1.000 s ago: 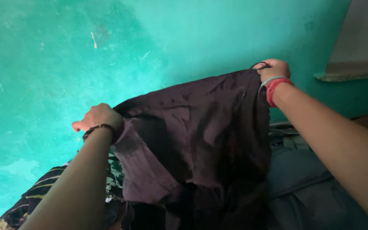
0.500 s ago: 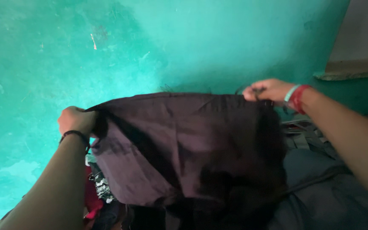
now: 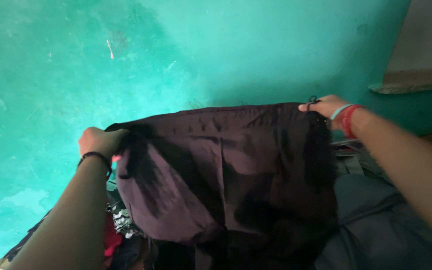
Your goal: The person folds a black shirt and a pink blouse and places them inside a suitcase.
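1. Centre of the frame, the dark maroon garment [image 3: 226, 175] is spread wide between both hands, top edge pulled nearly level and the rest drooping down toward the bottom of the picture.
2. Left hand [image 3: 100, 141], mid-left of the frame, has its fingers curled shut around one corner of the cloth, bunching it. Black band on that wrist.
3. Right hand [image 3: 326, 106], upper right, pinches the other corner, fingertips pressed together on the hem. Red and pale bangles [image 3: 347, 118] sit on that wrist.
4. What's changed: a second ago the right corner was held way higher than the left, so the cloth hung on a slant. Now the right hand has dropped, the left has swung out toward the left edge, and the fabric is stretched out much wider and flatter. From my seat that reads like the piece being opened out and squared up, though that's my guess.
5. Behind it all is a teal painted wall [image 3: 176, 55], with a pale ledge [image 3: 416, 82] at upper right.
6. Lower right there's grey cloth [image 3: 386, 220], lower left a patterned black-and-white fabric [image 3: 118, 220] with a bit of red beside it.
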